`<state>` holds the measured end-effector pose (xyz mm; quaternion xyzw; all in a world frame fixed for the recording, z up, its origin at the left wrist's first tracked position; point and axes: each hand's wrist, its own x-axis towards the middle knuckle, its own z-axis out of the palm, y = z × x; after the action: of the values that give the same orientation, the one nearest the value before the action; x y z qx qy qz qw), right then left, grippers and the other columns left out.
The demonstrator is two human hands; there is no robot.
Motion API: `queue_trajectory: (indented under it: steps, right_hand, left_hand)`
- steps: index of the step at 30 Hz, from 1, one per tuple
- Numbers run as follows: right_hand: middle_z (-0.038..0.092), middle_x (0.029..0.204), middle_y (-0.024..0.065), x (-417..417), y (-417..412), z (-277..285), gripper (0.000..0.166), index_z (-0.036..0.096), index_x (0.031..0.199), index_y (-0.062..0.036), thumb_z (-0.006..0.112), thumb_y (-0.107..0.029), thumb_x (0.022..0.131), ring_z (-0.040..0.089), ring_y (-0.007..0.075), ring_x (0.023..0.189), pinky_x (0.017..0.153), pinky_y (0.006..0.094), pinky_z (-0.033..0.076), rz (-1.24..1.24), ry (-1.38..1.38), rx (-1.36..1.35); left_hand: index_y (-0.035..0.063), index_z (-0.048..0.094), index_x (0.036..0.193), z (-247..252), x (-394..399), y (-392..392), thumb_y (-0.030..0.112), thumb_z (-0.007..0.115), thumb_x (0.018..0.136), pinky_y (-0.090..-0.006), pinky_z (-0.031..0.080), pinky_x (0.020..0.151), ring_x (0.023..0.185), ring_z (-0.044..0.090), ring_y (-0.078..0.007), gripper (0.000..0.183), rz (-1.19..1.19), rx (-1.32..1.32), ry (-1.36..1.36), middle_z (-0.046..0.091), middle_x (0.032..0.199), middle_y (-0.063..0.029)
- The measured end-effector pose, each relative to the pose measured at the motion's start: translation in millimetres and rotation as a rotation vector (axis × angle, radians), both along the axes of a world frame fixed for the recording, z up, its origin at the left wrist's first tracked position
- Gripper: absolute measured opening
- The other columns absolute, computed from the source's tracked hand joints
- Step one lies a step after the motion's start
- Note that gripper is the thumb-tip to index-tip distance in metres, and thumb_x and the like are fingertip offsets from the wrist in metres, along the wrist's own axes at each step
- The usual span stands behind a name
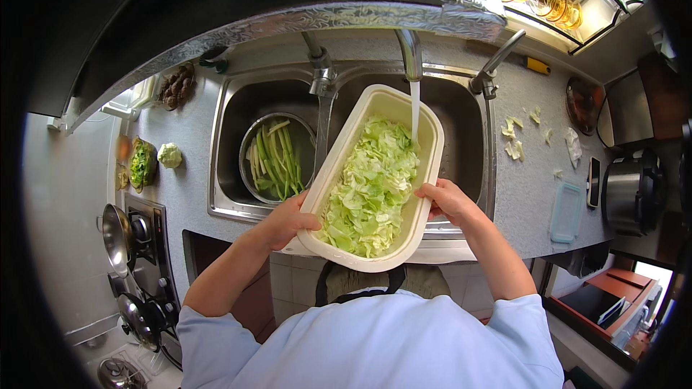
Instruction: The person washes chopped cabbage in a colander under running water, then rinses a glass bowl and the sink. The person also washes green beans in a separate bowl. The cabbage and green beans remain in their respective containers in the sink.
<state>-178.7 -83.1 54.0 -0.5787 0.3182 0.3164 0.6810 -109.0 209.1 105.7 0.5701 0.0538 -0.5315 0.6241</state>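
A cream plastic basin (431,159) full of shredded cabbage or lettuce leaves (373,183) is held slanted over the right bowl of a double steel sink (466,146). My left hand (289,221) grips its near left rim, thumb inside. On the right side, my right hand (446,200) holds the other rim, thumb over the edge. Water runs from the middle faucet (411,59) into the basin's far right part. A second faucet (323,78) also runs, left of the basin. Green stalks (278,156) lie in a round metal bowl (250,131) in the left sink bowl.
Leaf scraps (513,146), a teal-rimmed lid (566,210), a phone (593,181) and an electric cooker (632,192) are on the right counter. On the left are a pale cabbage piece (170,155), a bag of greens (142,165) and a wok (116,240) on the stove. A cabinet (324,16) overhangs the sink.
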Motion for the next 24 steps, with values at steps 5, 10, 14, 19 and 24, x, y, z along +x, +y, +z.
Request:
queue_trajectory:
  steps: [5,10,14,19,24]
  right_hand:
    - [0.057,0.074,0.0064,11,-3,-6,0.027,0.052,0.093,0.0003,0.054,-0.018,0.073,0.056,0.0123,0.064,0.056,0.0260,0.048,-0.120,-0.245,-0.120]
    - [0.058,0.076,0.0064,36,-27,-18,0.028,0.053,0.095,0.0003,0.055,-0.015,0.071,0.056,0.0124,0.060,0.048,0.0234,0.046,-0.219,-0.485,-0.357]
    - [0.058,0.074,0.0052,53,-39,-21,0.028,0.051,0.096,0.0004,0.055,-0.013,0.072,0.055,0.0113,0.057,0.046,0.0235,0.045,-0.234,-0.593,-0.538]
    - [0.061,0.071,0.0129,63,-48,-17,0.032,0.053,0.097,-0.0009,0.055,-0.016,0.069,0.059,0.0204,0.061,0.058,0.0301,0.045,-0.224,-0.658,-0.766]
    - [0.060,0.066,0.0116,63,-50,4,0.028,0.053,0.093,0.0011,0.054,-0.014,0.070,0.058,0.0184,0.057,0.050,0.0280,0.047,-0.153,-0.694,-0.911]
  left_hand:
    - [0.0003,0.039,0.119,-38,18,-8,-0.005,0.049,0.057,-0.0272,0.040,0.083,0.096,0.051,-0.0166,0.063,0.032,-0.004,-0.162,0.051,0.107,-0.0096]
    - [0.0012,0.043,0.116,-96,69,-52,-0.009,0.049,0.055,-0.0279,0.042,0.081,0.092,0.054,-0.0165,0.062,0.087,-0.075,-0.229,0.053,0.105,-0.0087]
    - [0.0042,0.053,0.106,-135,90,-81,-0.008,0.050,0.058,-0.0244,0.043,0.071,0.080,0.055,-0.0118,0.050,0.122,-0.048,-0.385,0.058,0.093,-0.0034]
    - [0.0042,0.056,0.099,-165,92,-108,-0.003,0.057,0.063,-0.0261,0.045,0.068,0.073,0.057,-0.0130,0.037,0.188,-0.066,-0.341,0.060,0.087,-0.0037]
    - [0.0018,0.054,0.100,-177,88,-121,-0.004,0.055,0.063,-0.0277,0.045,0.069,0.076,0.057,-0.0168,0.038,0.199,-0.052,-0.200,0.058,0.088,-0.0074]
